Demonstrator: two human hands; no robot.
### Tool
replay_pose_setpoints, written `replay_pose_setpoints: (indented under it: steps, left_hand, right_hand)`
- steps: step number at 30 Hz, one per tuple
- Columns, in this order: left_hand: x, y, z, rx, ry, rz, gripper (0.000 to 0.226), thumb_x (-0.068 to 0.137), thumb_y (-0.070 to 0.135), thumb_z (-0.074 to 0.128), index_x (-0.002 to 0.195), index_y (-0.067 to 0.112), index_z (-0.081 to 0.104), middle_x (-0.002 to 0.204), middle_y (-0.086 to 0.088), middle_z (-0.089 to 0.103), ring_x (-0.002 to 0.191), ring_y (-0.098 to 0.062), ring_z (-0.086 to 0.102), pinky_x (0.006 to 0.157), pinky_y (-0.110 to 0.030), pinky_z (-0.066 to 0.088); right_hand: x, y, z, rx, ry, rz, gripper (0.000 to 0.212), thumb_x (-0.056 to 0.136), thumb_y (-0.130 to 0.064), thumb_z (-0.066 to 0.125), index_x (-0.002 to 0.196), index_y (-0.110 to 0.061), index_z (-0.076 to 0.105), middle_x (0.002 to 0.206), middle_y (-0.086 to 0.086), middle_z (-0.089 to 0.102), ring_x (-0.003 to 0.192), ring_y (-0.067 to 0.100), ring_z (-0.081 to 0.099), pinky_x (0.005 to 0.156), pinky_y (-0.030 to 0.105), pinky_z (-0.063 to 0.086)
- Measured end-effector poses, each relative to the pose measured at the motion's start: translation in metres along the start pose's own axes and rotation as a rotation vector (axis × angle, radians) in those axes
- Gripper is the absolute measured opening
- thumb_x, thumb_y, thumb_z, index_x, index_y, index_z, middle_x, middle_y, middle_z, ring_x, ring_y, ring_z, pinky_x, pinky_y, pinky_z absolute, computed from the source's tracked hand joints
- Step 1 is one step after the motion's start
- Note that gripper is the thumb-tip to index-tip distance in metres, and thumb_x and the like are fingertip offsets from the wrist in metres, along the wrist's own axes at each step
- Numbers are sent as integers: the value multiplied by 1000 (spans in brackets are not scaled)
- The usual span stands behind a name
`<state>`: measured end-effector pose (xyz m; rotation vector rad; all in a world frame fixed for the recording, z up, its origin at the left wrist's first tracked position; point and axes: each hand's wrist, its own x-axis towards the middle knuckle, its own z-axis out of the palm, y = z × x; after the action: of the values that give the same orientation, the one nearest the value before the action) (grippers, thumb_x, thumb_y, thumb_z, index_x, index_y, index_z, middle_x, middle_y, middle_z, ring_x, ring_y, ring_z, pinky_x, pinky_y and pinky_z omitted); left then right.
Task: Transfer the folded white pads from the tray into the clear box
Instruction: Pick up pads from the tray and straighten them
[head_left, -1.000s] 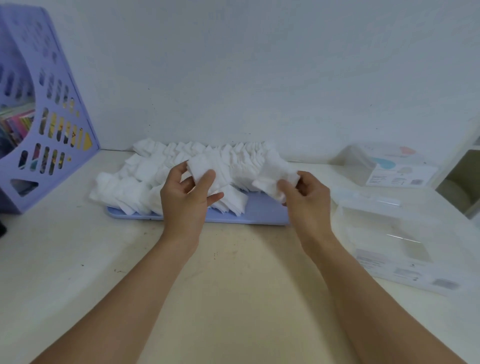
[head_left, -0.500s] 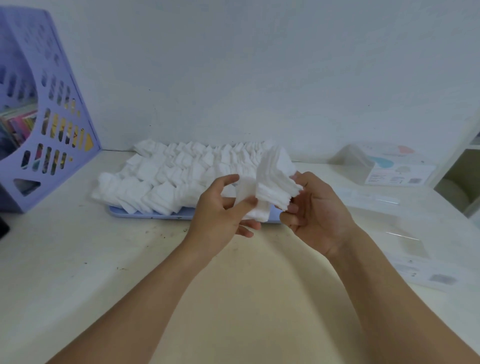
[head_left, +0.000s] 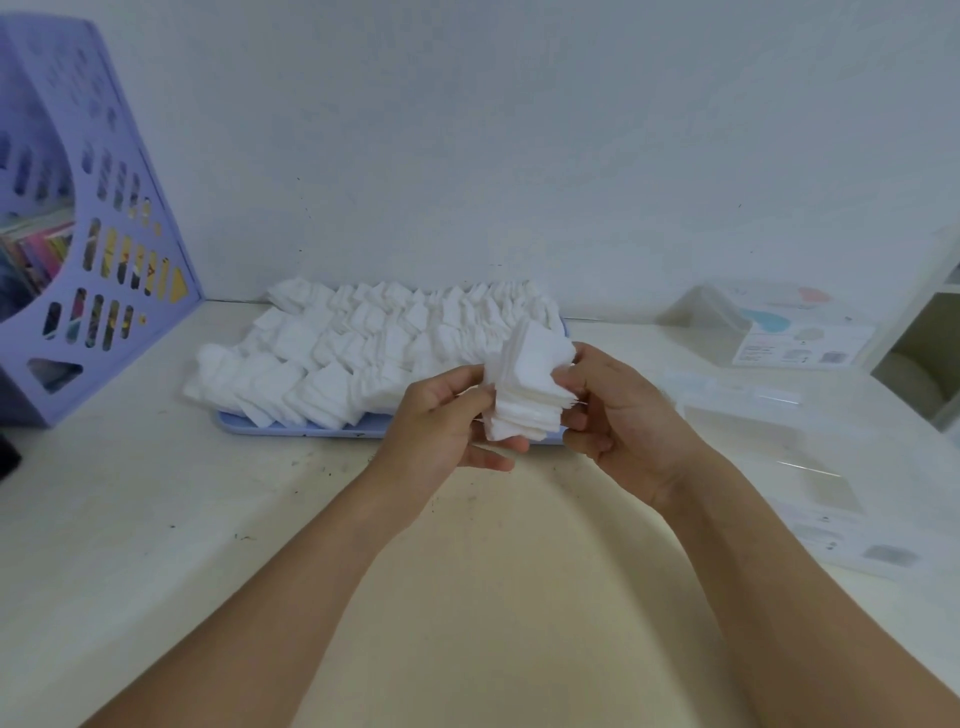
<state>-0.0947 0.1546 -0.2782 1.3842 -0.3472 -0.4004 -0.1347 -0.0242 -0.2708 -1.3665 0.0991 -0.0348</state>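
Both hands held a small stack of folded white pads (head_left: 530, 387) above the cream tabletop (head_left: 467, 597), just in front of the pale blue plastic tray (head_left: 291, 428): the left hand (head_left: 447, 421) pinched its left edge, the right hand (head_left: 623, 415) clasped its right. The pads looked light, soft and apt to fan apart, so squeezing the flat faces seemed wisest. The clear plastic box (head_left: 769, 447) sat open on the right, with free tabletop between. More pads lay heaped on the tray.
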Motion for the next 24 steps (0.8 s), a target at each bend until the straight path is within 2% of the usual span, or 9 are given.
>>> replay_pose_setpoints:
  steps: [4, 8, 11, 13, 15, 17, 19, 21, 24]
  left_hand:
    - [3, -2, -1, 14, 20, 4, 26, 103, 10, 48, 103, 19, 72, 85, -11, 76, 66, -24, 70, 52, -30, 58]
    - [4, -4, -2, -27, 9, -31, 25, 103, 19, 51, 97, 15, 75, 88, -15, 75, 68, -27, 70, 55, -32, 58]
    - [5, -6, -2, -43, -15, -56, 25, 102, 19, 52, 99, 12, 76, 94, -19, 74, 69, -26, 70, 56, -31, 58]
    - [6, -6, 0, -82, -21, -102, 24, 102, 20, 53, 108, 6, 71, 99, -22, 74, 69, -26, 71, 56, -31, 58]
    - [7, -8, 0, -123, -7, -148, 25, 101, 21, 54, 113, 4, 69, 99, -21, 74, 69, -25, 72, 55, -30, 58]
    - [8, -10, 0, -140, 10, -168, 27, 101, 21, 56, 116, 4, 68, 100, -18, 75, 71, -25, 73, 55, -30, 58]
    - [8, -11, 1, -166, 24, -174, 27, 100, 21, 57, 118, 4, 67, 101, -16, 75, 73, -25, 74, 55, -29, 58]
    - [8, -12, 0, -173, 20, -166, 25, 98, 21, 59, 117, 6, 69, 103, -16, 75, 76, -25, 75, 57, -28, 58]
    - [10, -15, -1, -110, 33, -126, 22, 97, 19, 61, 116, 12, 70, 109, -19, 74, 82, -26, 74, 63, -29, 59]
  right_hand:
    - [-1, 1, 5, -59, 3, -68, 22, 94, -3, 55, 106, -17, 68, 78, -1, 53, 58, 11, 39, 46, 19, 25]
    - [-1, 3, 7, -266, 99, -176, 27, 92, 0, 58, 113, -13, 67, 86, 3, 57, 62, 14, 47, 48, 20, 37]
    - [-1, 4, 7, -333, 141, -249, 18, 85, -3, 62, 102, -9, 65, 80, 9, 56, 62, 20, 40, 51, 25, 36]
    - [-1, 5, 8, -410, 176, -293, 21, 74, -15, 61, 94, -10, 63, 72, 5, 57, 57, 16, 43, 52, 24, 39]
    - [-1, 7, 10, -511, 235, -348, 22, 69, -20, 59, 90, -16, 62, 75, 1, 59, 60, 10, 49, 53, 18, 42]
    - [-1, 9, 11, -609, 280, -435, 18, 70, -19, 59, 88, -21, 60, 80, -8, 58, 62, 5, 48, 57, 13, 40]
    - [-2, 11, 12, -710, 282, -557, 16, 70, -15, 60, 85, -20, 58, 79, -14, 55, 67, 6, 48, 62, 13, 37]
    - [-2, 12, 12, -796, 257, -622, 15, 69, -12, 59, 83, -19, 55, 75, -11, 53, 68, 8, 46, 60, 15, 35]
    - [-5, 10, 16, -743, 178, -553, 11, 71, -10, 54, 80, -15, 51, 68, -3, 50, 61, 8, 40, 54, 17, 34]
